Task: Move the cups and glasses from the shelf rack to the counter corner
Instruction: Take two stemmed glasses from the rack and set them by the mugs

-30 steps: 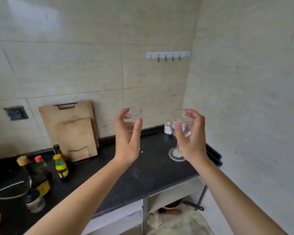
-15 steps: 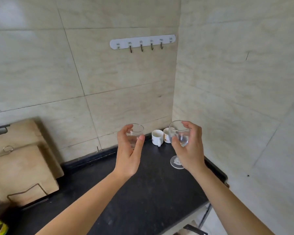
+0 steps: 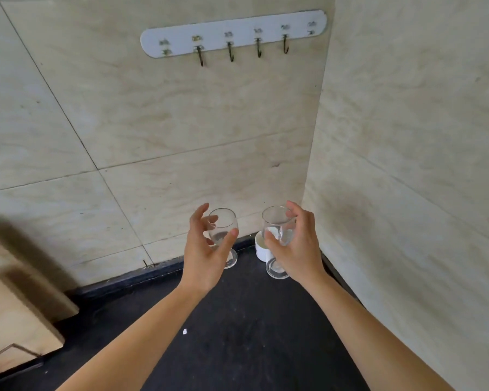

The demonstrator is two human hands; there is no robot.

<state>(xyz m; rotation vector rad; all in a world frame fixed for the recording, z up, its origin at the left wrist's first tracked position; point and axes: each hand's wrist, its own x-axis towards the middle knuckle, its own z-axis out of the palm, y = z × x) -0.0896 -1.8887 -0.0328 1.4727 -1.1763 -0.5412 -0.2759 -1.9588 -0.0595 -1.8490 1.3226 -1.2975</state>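
here both stemmed glasses [image 3: 223, 230] [image 3: 278, 230] empty, white cup [image 3: 261, 251] behind

Two stemmed glasses [image 3: 223, 230] [image 3: 277, 232] stand side by side on the counter [image 3: 237, 334], a cup [image 3: 261, 249] behind the right one.

The worktop [image 3: 251, 334] is black. Two glasses [image 3: 223, 227] are clear; the cup [image 3: 261, 251] is white. Wall tiles [image 3: 181, 122] are cream, faintly veined.

left hand [image 3: 206, 255] loosely curled, right hand [image 3: 297, 249] gripping
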